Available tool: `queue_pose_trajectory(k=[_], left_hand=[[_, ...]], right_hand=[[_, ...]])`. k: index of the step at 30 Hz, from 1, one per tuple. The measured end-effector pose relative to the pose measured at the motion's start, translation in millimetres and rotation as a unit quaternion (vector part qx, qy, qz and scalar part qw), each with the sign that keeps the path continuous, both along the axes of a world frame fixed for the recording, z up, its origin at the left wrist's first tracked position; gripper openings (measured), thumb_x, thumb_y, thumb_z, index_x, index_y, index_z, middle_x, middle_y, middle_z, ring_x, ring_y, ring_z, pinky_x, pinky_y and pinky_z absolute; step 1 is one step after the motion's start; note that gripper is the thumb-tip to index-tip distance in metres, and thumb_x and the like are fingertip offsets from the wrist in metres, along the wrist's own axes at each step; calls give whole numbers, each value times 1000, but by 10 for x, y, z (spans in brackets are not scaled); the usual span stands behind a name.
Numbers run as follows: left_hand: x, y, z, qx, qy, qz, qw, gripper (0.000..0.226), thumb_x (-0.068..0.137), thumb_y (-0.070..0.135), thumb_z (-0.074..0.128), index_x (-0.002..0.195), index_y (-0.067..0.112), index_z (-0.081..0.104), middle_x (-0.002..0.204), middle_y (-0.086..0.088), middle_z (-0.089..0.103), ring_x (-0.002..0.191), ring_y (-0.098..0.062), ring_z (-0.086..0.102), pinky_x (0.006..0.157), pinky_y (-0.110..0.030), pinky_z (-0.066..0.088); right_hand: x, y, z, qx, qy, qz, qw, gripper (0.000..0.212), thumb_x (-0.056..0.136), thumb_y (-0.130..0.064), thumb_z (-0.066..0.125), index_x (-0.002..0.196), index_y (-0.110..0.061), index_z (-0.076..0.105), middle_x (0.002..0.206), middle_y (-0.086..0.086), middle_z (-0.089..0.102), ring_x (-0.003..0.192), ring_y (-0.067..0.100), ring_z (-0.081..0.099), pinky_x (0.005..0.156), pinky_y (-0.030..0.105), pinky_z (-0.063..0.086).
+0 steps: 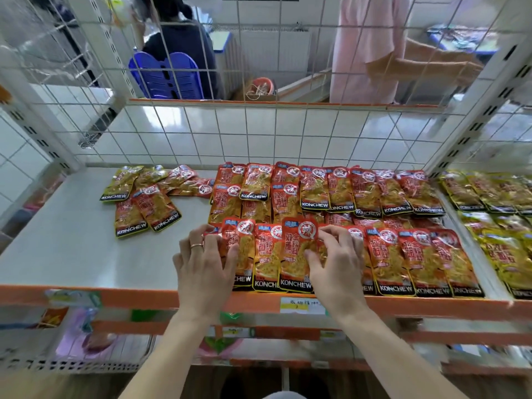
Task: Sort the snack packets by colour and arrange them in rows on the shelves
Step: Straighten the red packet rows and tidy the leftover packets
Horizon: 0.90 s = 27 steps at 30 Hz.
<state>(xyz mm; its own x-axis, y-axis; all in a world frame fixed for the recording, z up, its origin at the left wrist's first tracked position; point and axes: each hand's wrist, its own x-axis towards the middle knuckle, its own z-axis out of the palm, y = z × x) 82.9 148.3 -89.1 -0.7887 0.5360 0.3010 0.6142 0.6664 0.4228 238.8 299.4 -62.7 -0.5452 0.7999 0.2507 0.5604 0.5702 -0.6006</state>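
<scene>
Glossy red snack packets (371, 194), each with a black KONCHEW band along the bottom edge, lie flat on the white shelf (72, 249). They fill its right half in overlapping rows: a back row, a middle row largely covered, and a front row (426, 260) along the orange front edge. One front packet (298, 254) lies on top of its neighbours on both sides. At the back left, a loose heap (144, 194) mixes red and yellow packets at odd angles. Yellow packets (495, 197) lie in rows on the neighbouring shelf section to the right.
</scene>
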Motion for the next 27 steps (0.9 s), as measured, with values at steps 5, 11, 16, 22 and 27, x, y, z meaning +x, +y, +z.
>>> queue_pose_trajectory(k=[5, 11, 16, 22, 27], left_hand=[[8, -39, -17, 6, 1, -13, 1000, 52, 91, 60, 38, 105, 13, 56, 129, -7, 45, 119, -27, 37, 90, -52, 40], [-10, -50, -66, 17, 3, -13, 1000, 55, 95, 63, 40, 115, 13, 50, 124, -6, 46, 114, -26, 38, 86, -51, 43], [-29, -54, -90, 11, 16, -29, 999, 54, 90, 62, 38, 116, 16, 46, 124, -4, 46, 112, -26, 39, 83, -51, 43], [-44, -61, -104, -5, 24, -34, 999, 53, 91, 65, 39, 118, 19, 45, 126, -1, 46, 113, -25, 38, 82, -50, 42], [-46, -41, -72, -6, -3, -30, 1000, 50, 94, 65, 40, 120, 22, 40, 128, 0, 40, 118, -24, 37, 89, -47, 40]], right_hand=[[40, -10, -52, -1, -3, 2, 1000, 50, 82, -19, 79, 128, -10, 62, 128, -1, 55, 118, 15, 33, 95, 30, 27], [57, 11, -68, 0, -15, 4, 1000, 51, 85, -25, 76, 132, -16, 59, 132, -5, 52, 124, 14, 31, 101, 33, 27], [76, 5, -78, 5, -21, 11, 1000, 51, 84, -24, 76, 132, -18, 60, 130, -5, 54, 122, 15, 33, 102, 39, 35], [66, 6, -102, 31, -31, 19, 999, 45, 81, -21, 79, 124, -22, 65, 126, -4, 56, 120, 16, 34, 96, 38, 31], [53, 43, -75, 35, -54, 29, 997, 43, 83, -24, 77, 125, -24, 65, 130, -5, 55, 124, 17, 34, 98, 41, 28]])
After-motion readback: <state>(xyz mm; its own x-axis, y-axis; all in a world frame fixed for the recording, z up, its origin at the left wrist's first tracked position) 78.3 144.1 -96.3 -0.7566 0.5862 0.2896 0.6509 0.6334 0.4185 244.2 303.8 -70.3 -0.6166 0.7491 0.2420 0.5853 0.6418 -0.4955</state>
